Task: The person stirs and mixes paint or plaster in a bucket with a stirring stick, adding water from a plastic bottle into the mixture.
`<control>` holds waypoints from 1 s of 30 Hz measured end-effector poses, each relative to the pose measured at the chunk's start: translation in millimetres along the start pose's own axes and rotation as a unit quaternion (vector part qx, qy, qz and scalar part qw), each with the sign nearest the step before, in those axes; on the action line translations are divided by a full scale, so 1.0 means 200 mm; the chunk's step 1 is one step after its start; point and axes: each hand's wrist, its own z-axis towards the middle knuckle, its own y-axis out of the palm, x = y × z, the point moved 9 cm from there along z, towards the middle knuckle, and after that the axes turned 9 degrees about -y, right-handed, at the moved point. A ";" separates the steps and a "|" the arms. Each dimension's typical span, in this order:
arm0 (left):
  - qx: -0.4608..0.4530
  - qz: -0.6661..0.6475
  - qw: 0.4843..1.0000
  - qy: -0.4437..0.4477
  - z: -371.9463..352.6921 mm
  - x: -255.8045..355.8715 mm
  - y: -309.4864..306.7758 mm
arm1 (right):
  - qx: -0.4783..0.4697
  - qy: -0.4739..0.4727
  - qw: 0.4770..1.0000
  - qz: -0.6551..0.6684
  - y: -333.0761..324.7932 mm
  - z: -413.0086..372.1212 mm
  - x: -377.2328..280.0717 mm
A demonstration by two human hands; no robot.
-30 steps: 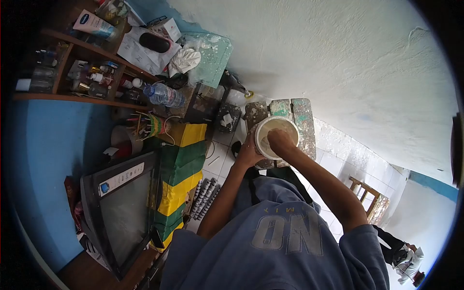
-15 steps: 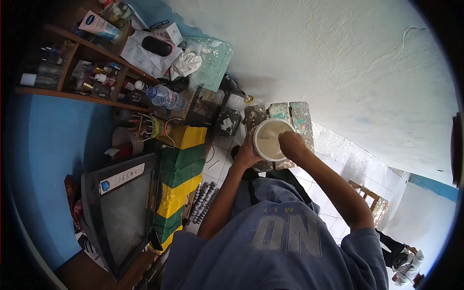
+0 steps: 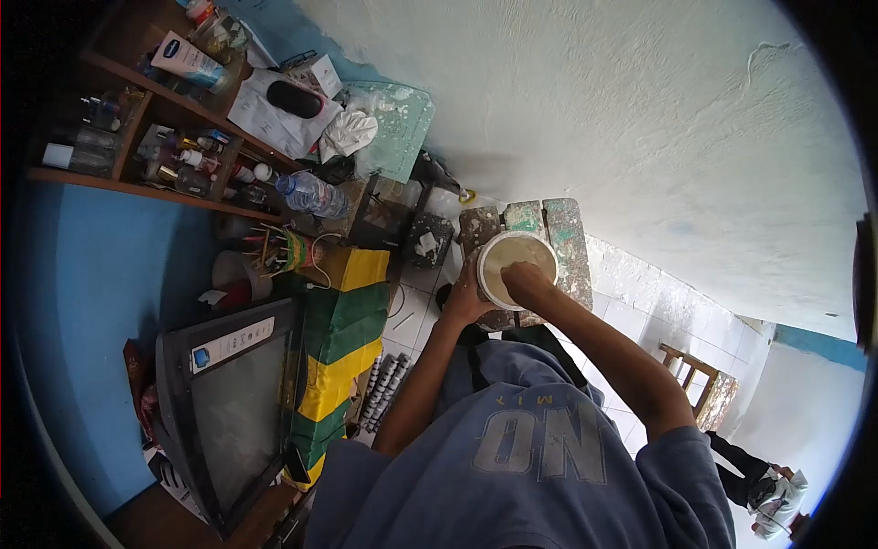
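Note:
A round white tub (image 3: 482,268) of pale, creamy paste (image 3: 519,248) sits on a paint-spattered wooden stool (image 3: 569,240). My left hand (image 3: 469,295) is wrapped round the tub's left side, steadying it at the wall. Inside the rim, my right hand (image 3: 525,283) is closed in a fist, low over the paste near the tub's middle. Whatever that fist holds is hidden beneath it.
A rough whitish wall (image 3: 640,119) rises beyond the stool. Leftward stand a dark box (image 3: 428,240), a water bottle (image 3: 313,194), shelves of small bottles and an old television (image 3: 240,403). A wooden chair (image 3: 690,375) is at the right.
My right hand has moved left and slightly down within the tub, from its right side toward the middle. My left hand keeps its hold on the tub.

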 end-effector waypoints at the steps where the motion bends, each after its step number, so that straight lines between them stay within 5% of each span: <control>1: -0.003 -0.004 1.000 0.007 0.00 0.02 0.00 | -0.007 0.000 1.000 0.002 0.01 -0.02 0.00; 9: -0.012 0.003 1.000 0.004 0.00 0.00 0.00 | 0.006 0.032 0.999 -0.040 -0.23 -0.10 -0.01; 15: -0.018 -0.004 1.000 -0.011 0.00 0.00 0.01 | -0.091 0.118 0.986 -0.076 -0.07 -0.01 0.10; 24: -0.017 -0.015 0.999 -0.023 -0.01 -0.01 0.02 | -0.137 0.172 0.972 0.087 0.15 0.05 0.21; 30: -0.028 -0.011 0.999 -0.032 -0.01 0.04 -0.01 | -0.105 0.364 0.866 0.326 0.08 -0.04 0.25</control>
